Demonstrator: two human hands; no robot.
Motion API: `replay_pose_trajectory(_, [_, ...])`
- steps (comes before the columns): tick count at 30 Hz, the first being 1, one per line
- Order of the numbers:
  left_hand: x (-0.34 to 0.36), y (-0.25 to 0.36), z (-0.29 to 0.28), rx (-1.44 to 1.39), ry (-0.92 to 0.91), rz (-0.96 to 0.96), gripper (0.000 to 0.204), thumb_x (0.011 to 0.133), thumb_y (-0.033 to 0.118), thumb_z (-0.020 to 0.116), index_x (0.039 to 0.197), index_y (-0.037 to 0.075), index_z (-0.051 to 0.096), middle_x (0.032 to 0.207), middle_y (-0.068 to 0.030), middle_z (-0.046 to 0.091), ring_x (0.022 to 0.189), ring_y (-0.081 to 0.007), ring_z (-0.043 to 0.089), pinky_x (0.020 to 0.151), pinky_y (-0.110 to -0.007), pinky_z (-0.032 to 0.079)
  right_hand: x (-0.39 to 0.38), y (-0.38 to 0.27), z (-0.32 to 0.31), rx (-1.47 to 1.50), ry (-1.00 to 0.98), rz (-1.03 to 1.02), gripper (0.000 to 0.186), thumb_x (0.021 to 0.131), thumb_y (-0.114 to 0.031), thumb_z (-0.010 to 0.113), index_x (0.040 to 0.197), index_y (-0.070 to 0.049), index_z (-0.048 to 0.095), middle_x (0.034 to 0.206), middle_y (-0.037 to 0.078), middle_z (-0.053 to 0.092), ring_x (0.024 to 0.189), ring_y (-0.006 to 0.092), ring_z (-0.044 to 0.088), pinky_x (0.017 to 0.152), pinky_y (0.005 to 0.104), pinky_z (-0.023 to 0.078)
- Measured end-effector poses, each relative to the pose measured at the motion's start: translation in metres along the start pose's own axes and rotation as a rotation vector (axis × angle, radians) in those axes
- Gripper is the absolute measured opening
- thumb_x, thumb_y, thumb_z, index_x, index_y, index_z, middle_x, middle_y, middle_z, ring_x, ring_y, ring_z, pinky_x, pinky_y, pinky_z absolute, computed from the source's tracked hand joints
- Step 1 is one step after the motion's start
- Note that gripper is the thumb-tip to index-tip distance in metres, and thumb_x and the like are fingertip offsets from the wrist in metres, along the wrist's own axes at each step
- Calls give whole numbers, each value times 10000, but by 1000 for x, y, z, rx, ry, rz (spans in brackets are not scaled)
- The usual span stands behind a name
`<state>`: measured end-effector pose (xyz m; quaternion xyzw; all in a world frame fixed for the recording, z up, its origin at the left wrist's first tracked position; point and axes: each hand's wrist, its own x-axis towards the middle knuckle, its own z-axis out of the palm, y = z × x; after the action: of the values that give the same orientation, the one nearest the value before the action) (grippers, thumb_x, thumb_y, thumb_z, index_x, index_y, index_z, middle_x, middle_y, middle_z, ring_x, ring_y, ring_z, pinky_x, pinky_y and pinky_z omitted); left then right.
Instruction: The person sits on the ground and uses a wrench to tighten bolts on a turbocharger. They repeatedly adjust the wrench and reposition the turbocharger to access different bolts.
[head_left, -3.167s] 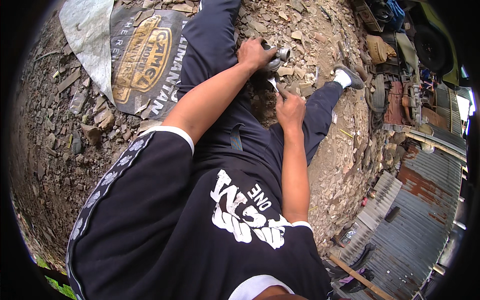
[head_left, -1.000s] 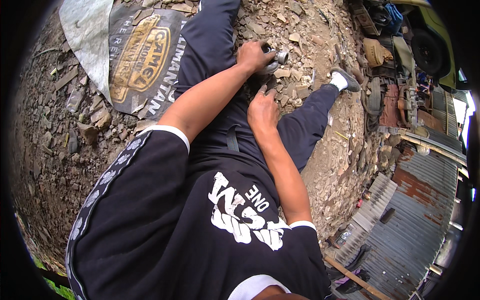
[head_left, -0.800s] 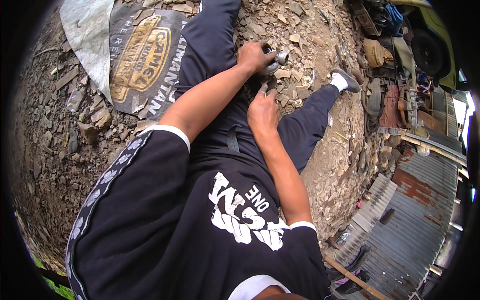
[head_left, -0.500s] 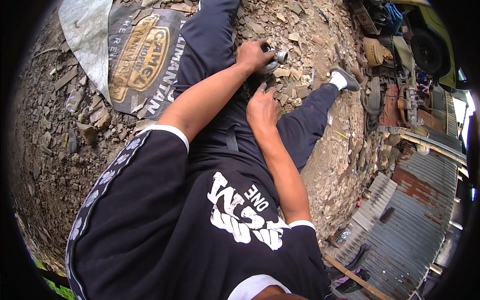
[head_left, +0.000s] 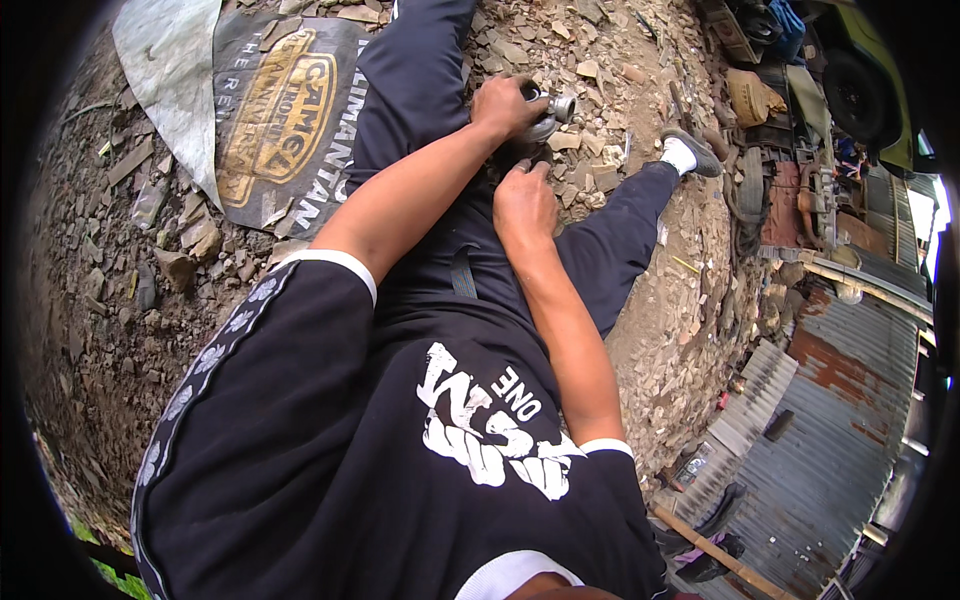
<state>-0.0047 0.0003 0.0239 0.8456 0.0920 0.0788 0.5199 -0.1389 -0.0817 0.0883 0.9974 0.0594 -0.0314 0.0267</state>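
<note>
A grey metal machine part (head_left: 563,108) with a short round pipe end sits between my thighs, just above the stony ground. My left hand (head_left: 507,108) is closed over its left side, fingers wrapped round it from above. Closer to me, my right hand (head_left: 525,203) is held with bent fingers, its tips at the dark underside of the part. What those fingertips pinch, if anything, is hidden in shadow. Both my legs, in dark trousers, stretch out on either side of the part.
Broken stones (head_left: 515,50) cover the ground ahead. A dark printed sheet (head_left: 290,120) with a pale flap lies to the left. At right are scrap parts (head_left: 780,205), a green vehicle with a black tyre (head_left: 855,95), and rusty corrugated metal sheets (head_left: 820,400).
My right hand has shifted slightly, and its fingers have bent more against the part's underside. My left hand keeps its hold with hardly any movement.
</note>
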Motion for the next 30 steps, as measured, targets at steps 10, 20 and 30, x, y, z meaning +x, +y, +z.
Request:
replay_pose_trajectory(10, [8, -15, -3, -90, -16, 127, 505, 720, 417, 848, 1109, 99, 794, 1152, -187, 715, 1083, -332, 692, 1009, -412, 531, 65, 97, -36, -3, -62, -566, 246, 862, -203, 753, 1097, -142, 790, 958, 172, 724, 930, 373, 712, 832, 482, 577])
replay_pose_trajectory(20, [9, -13, 7, -57, -9, 198, 625, 673, 451, 840, 1174, 85, 763, 1174, -197, 688, 1128, -355, 669, 1024, -413, 522, 137, 153, -40, 322, -481, -200, 306, 813, -279, 862, 1066, -111, 819, 958, 135, 790, 894, 244, 747, 863, 371, 551])
replay_pose_trajectory(30, [8, -6, 2, -62, -17, 66, 546, 721, 457, 822, 1140, 108, 782, 1149, -167, 728, 1081, -331, 699, 986, -418, 542, -21, 121, -6, 637, 79, 297, 283, 951, -213, 683, 1208, -128, 765, 978, 197, 763, 1014, 349, 723, 921, 407, 521])
